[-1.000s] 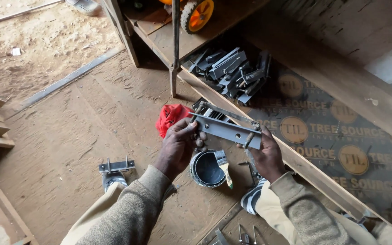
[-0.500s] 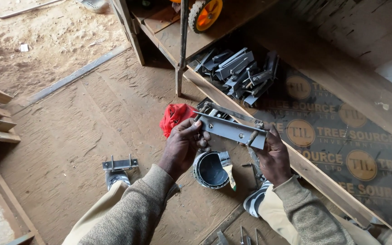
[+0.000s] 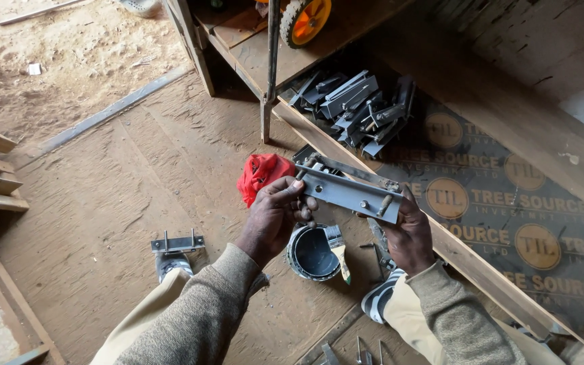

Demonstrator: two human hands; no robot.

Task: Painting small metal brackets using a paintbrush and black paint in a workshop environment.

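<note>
Dusty plywood floor (image 3: 103,203), pretty cramped. Your left hand (image 3: 275,213) and right hand (image 3: 410,233) both have fingers clamped on the grey metal bracket (image 3: 353,191), right above the open paint can (image 3: 312,252). Loosen up and it'd probably drop straight into the paint.

Grey metal bracket (image 3: 353,192); red cloth (image 3: 263,174) left of bracket; dark grey paint tin (image 3: 311,253) below bracket; yellow-hubbed wheel (image 3: 305,19) above bracket.
</note>
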